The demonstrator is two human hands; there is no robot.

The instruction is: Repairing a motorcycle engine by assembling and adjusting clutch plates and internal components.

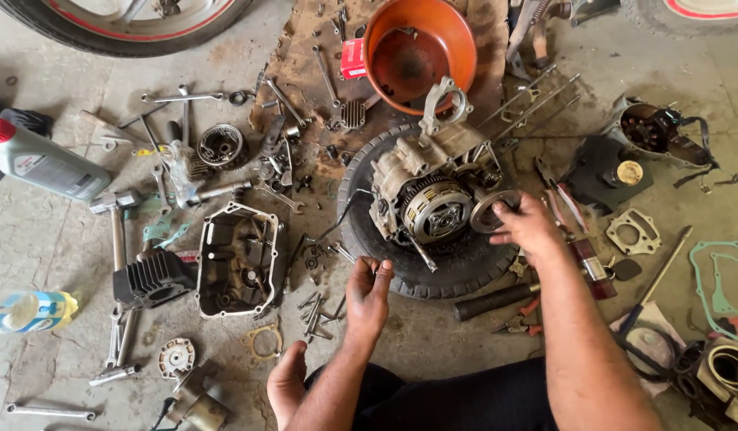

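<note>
- A small red box with a white label patch leans against the left outside wall of the orange bowl at the top of the view.
- The orange bowl looks empty apart from dark grime on its bottom.
- A grey oil bottle with a red cap lies on its side at the left edge; it carries a white and red label.
- A second bottle, blue and yellow, lies lower down on the left.
- One engine rests on one black tyre, just below the bowl.
- The right hand grips a flat metal ring with its fingertips, touching the right side of the engine's round clutch.
- The left hand hangs over the near edge of the tyre, fingers curled in; whether it pinches some small part, I cannot tell.
- An open engine cover lies left of the tyre, hollow side up, with grime and small fittings inside.
- One black finned cylinder sits just left of that cover.
- Two paper gaskets lie at the right, one grey, one green.
</note>
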